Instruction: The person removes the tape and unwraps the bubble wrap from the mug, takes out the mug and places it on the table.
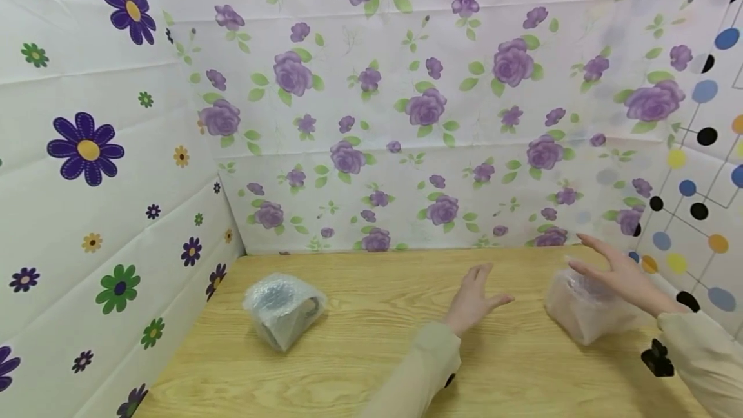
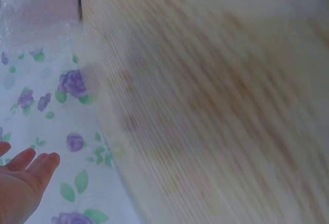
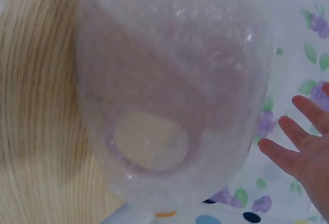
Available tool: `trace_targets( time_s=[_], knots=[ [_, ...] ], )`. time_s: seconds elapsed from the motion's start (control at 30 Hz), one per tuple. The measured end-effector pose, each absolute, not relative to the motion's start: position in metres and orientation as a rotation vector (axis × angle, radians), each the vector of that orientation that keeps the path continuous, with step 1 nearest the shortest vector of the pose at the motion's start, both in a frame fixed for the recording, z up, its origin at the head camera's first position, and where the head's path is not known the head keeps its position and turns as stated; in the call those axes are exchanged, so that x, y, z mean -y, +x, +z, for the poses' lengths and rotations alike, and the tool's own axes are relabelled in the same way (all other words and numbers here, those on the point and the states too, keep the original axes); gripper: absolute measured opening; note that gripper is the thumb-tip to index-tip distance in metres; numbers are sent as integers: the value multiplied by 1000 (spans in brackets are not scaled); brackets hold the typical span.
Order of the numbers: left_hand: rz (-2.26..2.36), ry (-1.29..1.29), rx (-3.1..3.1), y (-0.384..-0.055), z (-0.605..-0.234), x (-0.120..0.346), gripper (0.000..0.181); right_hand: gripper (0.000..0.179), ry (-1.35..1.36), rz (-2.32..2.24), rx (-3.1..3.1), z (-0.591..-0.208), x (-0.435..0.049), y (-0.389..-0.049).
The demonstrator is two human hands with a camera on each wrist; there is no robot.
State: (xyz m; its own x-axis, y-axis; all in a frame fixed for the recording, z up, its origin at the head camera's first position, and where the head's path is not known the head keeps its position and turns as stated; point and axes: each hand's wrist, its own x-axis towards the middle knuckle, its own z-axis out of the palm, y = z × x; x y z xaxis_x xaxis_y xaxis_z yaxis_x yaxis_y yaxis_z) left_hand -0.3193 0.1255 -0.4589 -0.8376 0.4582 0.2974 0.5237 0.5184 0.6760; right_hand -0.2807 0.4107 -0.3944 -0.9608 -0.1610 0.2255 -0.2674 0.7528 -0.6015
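A pinkish mug (image 1: 571,308) in bubble wrap stands on the right of the table. The right wrist view has this mug (image 3: 154,70) up close, its round handle showing through the wrap. My right hand (image 1: 625,279), fingers spread, overlaps the mug's top in the head view; in its own wrist view the fingertips are apart from the wrap. Left of that mug, my left hand (image 1: 471,302) hovers above the table with fingers extended and nothing in it. On the table's left lies a second bubble-wrapped item (image 1: 281,311), greyish, with a handle-like loop on its right side.
The wooden table (image 1: 371,347) meets a back sheet with purple roses (image 1: 426,108). A daisy-print sheet (image 1: 87,147) hangs at the left and a dotted sheet (image 1: 705,211) at the right. A small black camera (image 1: 658,360) is by the right sleeve.
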Motion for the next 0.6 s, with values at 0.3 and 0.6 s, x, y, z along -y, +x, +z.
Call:
trace_targets(
  time_s=[0.3, 0.6],
  knots=[
    [-1329, -948, 2607, -312, -464, -150, 67, 63, 386, 1023, 2742, -404, -442, -273],
    [-1513, -972, 2535, -309, -470, -170, 59, 60, 294, 1087, 2774, -413, -459, -264]
  ],
)
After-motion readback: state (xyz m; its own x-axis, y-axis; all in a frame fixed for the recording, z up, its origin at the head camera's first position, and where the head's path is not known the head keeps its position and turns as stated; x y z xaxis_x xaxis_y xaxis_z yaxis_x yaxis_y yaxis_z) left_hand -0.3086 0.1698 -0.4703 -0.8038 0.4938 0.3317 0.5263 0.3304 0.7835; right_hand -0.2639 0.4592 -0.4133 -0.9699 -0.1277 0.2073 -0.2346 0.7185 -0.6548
